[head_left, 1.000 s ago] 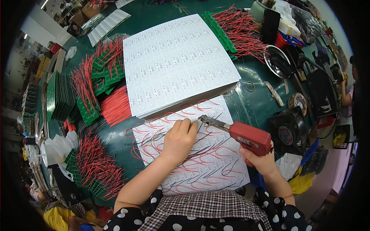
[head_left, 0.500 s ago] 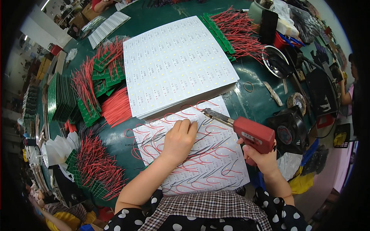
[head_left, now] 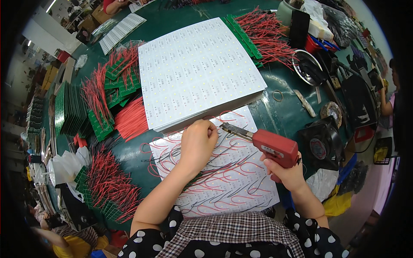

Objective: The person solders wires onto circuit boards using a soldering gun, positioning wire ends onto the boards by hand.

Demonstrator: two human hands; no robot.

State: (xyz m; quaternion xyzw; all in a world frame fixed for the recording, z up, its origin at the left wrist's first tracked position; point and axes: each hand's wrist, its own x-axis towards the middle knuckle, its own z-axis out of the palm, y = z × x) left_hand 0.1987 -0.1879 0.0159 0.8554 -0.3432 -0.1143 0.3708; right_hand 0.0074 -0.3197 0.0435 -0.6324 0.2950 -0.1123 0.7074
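A white circuit board sheet (head_left: pixel 254 193) with rows of small yellow squares lies in front of me, red and black wires (head_left: pixel 223 178) curving over it. My right hand (head_left: pixel 287 175) grips a red soldering gun (head_left: pixel 275 147) by its handle. The gun's long metal tip points left, just above the sheet's upper part. My left hand (head_left: pixel 198 139) is closed over the upper middle of the sheet, close to the tip. Its fingers curl inward, and whatever is between them, probably wire, does not show clearly.
Beyond the sheet stands a tall stack of similar white sheets (head_left: pixel 198 69). Bundles of red wires (head_left: pixel 131 119) and green boards (head_left: pixel 69 109) lie to the left, more wires (head_left: pixel 262 36) at the far right. A black fan (head_left: pixel 320 146) and tape roll (head_left: pixel 331 112) sit right.
My left hand has turned and shifted slightly up and left, its fingers curled tighter. The soldering gun has moved a little to the left, with its tip still over the sheet.
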